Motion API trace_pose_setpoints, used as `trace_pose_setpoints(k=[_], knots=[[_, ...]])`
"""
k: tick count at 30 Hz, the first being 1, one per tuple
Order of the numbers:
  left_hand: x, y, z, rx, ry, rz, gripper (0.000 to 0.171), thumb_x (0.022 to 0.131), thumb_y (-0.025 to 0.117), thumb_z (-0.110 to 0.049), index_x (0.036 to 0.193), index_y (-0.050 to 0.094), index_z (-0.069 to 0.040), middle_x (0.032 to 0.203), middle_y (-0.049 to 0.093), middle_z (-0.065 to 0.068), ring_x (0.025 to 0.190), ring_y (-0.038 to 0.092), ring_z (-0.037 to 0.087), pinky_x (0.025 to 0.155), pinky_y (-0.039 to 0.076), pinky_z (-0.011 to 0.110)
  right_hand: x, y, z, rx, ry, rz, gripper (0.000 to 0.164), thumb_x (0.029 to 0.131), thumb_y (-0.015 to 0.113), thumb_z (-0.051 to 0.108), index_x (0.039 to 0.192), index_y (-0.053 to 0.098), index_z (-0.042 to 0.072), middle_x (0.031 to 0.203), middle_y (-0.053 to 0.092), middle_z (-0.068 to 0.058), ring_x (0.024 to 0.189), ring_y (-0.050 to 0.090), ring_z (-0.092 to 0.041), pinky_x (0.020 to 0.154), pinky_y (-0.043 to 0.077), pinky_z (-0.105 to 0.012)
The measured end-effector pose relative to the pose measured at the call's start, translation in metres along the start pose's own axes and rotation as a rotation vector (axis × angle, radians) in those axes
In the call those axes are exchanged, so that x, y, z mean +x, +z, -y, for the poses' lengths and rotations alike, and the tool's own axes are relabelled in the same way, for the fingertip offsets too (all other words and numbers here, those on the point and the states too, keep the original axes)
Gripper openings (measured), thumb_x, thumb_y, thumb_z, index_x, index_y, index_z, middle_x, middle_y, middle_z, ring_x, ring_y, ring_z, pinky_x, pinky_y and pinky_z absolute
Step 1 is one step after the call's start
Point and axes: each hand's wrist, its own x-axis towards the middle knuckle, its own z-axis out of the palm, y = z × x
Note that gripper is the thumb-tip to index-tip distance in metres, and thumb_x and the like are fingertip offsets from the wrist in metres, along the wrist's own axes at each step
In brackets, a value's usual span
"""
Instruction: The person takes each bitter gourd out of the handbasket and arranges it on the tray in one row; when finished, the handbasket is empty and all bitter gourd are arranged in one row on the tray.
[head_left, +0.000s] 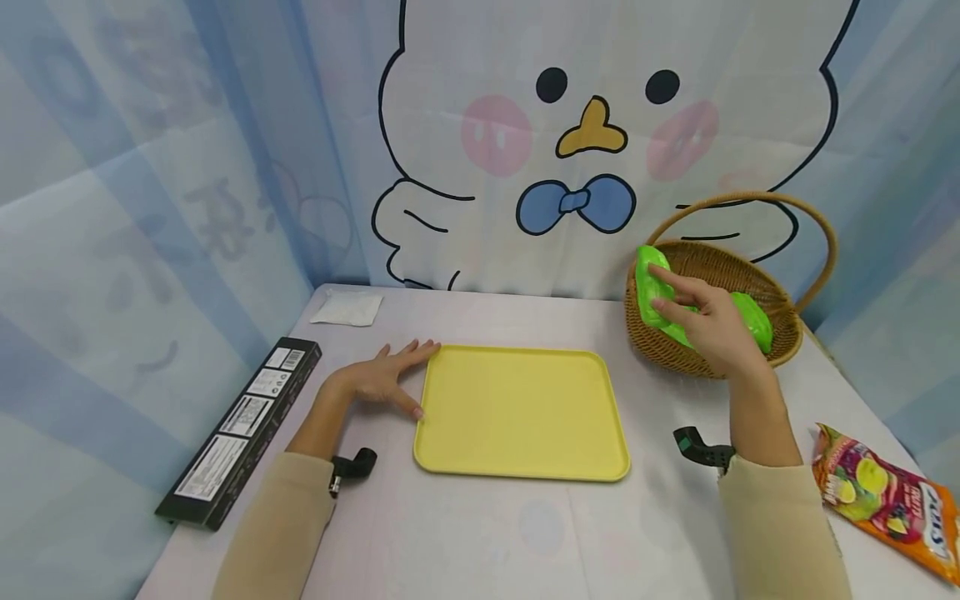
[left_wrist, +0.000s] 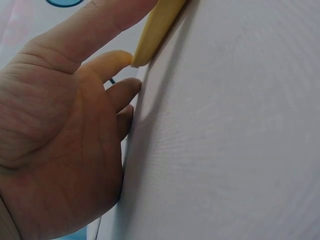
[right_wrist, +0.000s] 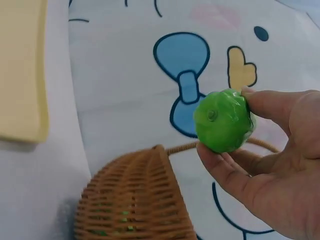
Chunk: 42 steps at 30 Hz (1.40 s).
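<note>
Over the left side of the wicker basket [head_left: 678,358], my right hand [head_left: 716,321] pinches a bright green, lumpy, elongated vegetable [head_left: 648,287] between thumb and fingers. In the right wrist view, the vegetable [right_wrist: 220,122] shows its rounded, lobed end with a small round stem mark. More green pieces [head_left: 752,321] lie inside the basket, partly hidden by my hand. My left hand [head_left: 382,379] rests at the left edge of the yellow tray [head_left: 521,412], fingers spread and fairly straight. Its thumb and index fingertip are right at the tray's rim, as the left wrist view shows.
A long black box [head_left: 243,429] with white labels lies along the table's left side. Near the back left is a flat white packet [head_left: 348,308]. A colourful snack bag [head_left: 888,500] lies at the right edge. A printed curtain [head_left: 585,258] hangs behind the table.
</note>
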Motion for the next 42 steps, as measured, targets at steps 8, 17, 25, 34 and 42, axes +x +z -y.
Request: trace_pose_setpoints(k=[8, 17, 25, 34, 42], knots=[[-0.001, -0.001, -0.001, -0.002, 0.002, 0.003, 0.129, 0.068, 0.094, -0.051, 0.168, 0.015, -0.030, 0.177, 0.004, 0.001, 0.163, -0.011, 0.036, 0.126, -0.012, 0.068, -0.007, 0.032, 0.010, 0.113, -0.105, 0.038, 0.058, 0.104, 0.064, 0.015, 0.159, 0.046, 0.019, 0.107, 0.052, -0.001, 0.093, 0.043, -0.017, 0.058, 0.041, -0.023], [-0.001, -0.001, -0.002, 0.024, 0.022, 0.007, 0.128, 0.070, 0.093, -0.051, 0.169, 0.016, -0.028, 0.177, 0.006, 0.001, 0.164, -0.007, 0.031, 0.128, -0.012, 0.063, -0.006, 0.064, 0.015, 0.189, -0.074, 0.181, 0.061, 0.104, 0.064, 0.013, 0.160, 0.043, 0.022, 0.137, 0.050, -0.013, 0.112, 0.046, -0.024, 0.077, 0.050, -0.023], [0.000, -0.001, 0.001, 0.025, 0.021, 0.008, 0.129, 0.069, 0.094, -0.051, 0.169, 0.015, -0.029, 0.177, 0.005, 0.002, 0.163, -0.009, 0.034, 0.128, -0.011, 0.065, 0.000, 0.098, 0.008, 0.260, -0.015, 0.297, 0.065, 0.100, 0.071, 0.019, 0.159, 0.045, 0.028, 0.148, 0.048, -0.014, 0.118, 0.053, -0.032, 0.081, 0.055, -0.032], [0.001, -0.001, 0.001, 0.022, 0.028, 0.008, 0.130, 0.068, 0.094, -0.052, 0.169, 0.015, -0.028, 0.177, 0.005, 0.000, 0.164, -0.008, 0.029, 0.129, -0.013, 0.061, 0.000, 0.141, 0.016, 0.255, -0.018, 0.398, 0.068, 0.095, 0.077, 0.023, 0.156, 0.049, 0.030, 0.140, 0.052, -0.016, 0.121, 0.056, -0.036, 0.088, 0.058, -0.044], [-0.001, -0.002, -0.002, 0.019, 0.023, 0.012, 0.130, 0.069, 0.094, -0.050, 0.169, 0.015, -0.027, 0.177, 0.006, 0.000, 0.164, -0.008, 0.029, 0.129, -0.013, 0.061, 0.000, 0.173, 0.025, 0.235, -0.017, 0.449, 0.067, 0.094, 0.079, 0.022, 0.155, 0.051, 0.027, 0.145, 0.052, -0.012, 0.114, 0.057, -0.032, 0.081, 0.056, -0.035]])
